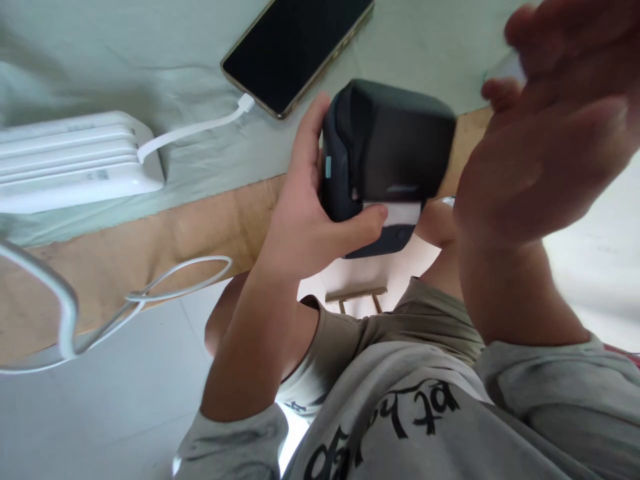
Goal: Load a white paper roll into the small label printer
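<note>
My left hand (305, 227) grips a small black printer (387, 157), the fingers (307, 137) wrapped up its left side and the thumb pressed across a white strip of paper (400, 213) at its front slot, holding it in the air just above the edge of the table (150, 240). My right hand (545, 133) hovers close to the printer's right side, blurred, its fingers spread loosely and closed on nothing I can make out; one fingertip sits near the printer's upper right corner, though I cannot tell whether it touches. Beyond my left fingers a dark phone (297, 47) lies face up on a pale green cloth (190, 80), a white cable (195, 130) running from it to a white power bank (75, 160) well to the left. Another white cable (150, 293) loops off the table's edge, below and left of my left wrist.
</note>
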A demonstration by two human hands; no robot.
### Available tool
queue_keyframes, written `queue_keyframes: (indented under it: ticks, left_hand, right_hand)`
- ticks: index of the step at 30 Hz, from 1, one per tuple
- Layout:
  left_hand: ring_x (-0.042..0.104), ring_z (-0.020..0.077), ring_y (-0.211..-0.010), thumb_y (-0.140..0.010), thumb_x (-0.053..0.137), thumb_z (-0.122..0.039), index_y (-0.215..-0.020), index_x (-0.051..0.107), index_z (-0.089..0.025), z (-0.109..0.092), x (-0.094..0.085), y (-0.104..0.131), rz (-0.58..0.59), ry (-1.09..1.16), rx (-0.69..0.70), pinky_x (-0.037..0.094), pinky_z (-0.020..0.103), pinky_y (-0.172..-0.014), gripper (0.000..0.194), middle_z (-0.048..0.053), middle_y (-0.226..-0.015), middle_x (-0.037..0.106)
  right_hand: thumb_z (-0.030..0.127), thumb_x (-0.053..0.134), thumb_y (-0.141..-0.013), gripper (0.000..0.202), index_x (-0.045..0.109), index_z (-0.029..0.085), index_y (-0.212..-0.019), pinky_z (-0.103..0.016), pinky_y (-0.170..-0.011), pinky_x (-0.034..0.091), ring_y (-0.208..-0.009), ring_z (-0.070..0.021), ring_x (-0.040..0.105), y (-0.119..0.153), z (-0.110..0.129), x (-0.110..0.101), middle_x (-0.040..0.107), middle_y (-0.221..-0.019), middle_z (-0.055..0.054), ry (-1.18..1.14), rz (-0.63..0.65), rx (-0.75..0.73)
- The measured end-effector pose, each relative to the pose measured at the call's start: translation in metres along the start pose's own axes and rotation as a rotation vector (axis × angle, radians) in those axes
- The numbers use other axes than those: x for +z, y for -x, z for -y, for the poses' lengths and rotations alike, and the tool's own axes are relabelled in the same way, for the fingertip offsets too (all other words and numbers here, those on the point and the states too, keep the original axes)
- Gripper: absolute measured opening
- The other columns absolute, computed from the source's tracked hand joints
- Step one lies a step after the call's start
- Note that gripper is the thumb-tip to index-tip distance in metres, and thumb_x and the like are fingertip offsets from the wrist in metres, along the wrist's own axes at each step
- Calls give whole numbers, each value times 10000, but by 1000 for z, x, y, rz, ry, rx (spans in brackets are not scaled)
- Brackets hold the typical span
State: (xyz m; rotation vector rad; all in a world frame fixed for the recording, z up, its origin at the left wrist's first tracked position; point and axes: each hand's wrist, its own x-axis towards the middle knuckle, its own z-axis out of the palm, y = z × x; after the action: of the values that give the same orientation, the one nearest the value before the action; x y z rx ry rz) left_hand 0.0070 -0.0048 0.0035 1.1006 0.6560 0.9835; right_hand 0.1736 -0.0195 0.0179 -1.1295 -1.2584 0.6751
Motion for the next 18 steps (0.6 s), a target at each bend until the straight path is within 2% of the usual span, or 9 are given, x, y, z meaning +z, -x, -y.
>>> queue_keyframes:
  ticks: [2,3,6,8,10,12,18]
  left_hand:
    - [496,218,-1177,-626,717,-151,-1313,395,-268,-1,0,0,11,18,-5,457,302,-981,768,31,-1353,447]
    - [481,222,-1199,-631,719,-154,-1310,397,-272,-1,-1,0,15,27,-12,450,311,-1002,761,31,-1357,441]
    - [498,232,-1164,-626,770,-256,-1240,461,-271,-3,-1,-1,59,49,21,473,312,-967,687,34,-1273,493]
    - [531,212,-1089,-666,758,-313,-1144,517,-245,-5,-1,-2,44,36,4,483,298,-915,540,34,-1150,548]
    - [545,173,-1002,-725,721,-299,-1074,539,-224,-8,0,-1,3,21,-45,479,280,-861,401,31,-1053,564]
    - [537,145,-947,-736,718,-272,-1074,536,-225,-12,2,-1,6,25,-71,468,268,-836,388,24,-1017,554]
    - [530,191,-1105,-692,752,-300,-1080,569,-282,-6,-1,-3,36,24,-9,445,279,-941,430,-2,-1064,563]
  right_hand:
    - [598,525,-729,396,540,474,-1105,-170,-814,474,-1056,-57,508,7,-4,0,468,-1124,112,43,-71,-141]
    - [581,550,-711,448,540,438,-1135,-208,-862,486,-1055,-78,518,9,-6,0,478,-1128,84,67,-32,-157]
    - [487,537,-765,516,467,328,-1250,-305,-1056,429,-1179,-121,461,9,-5,-2,443,-1228,24,168,263,-74]
    - [448,523,-791,511,446,268,-1263,-308,-1051,423,-1156,-122,461,6,-2,-3,436,-1231,-6,209,377,-50]
    - [450,531,-790,504,455,240,-1242,-300,-1010,437,-1111,-124,476,3,-1,-4,446,-1211,-23,193,382,-32]
    - [470,568,-764,530,470,228,-1225,-298,-982,443,-1085,-130,484,1,-4,-5,453,-1196,-35,133,359,-25]
    - [506,644,-691,602,475,247,-1207,-300,-953,444,-1074,-138,484,5,-14,-9,453,-1179,-28,47,356,-51]
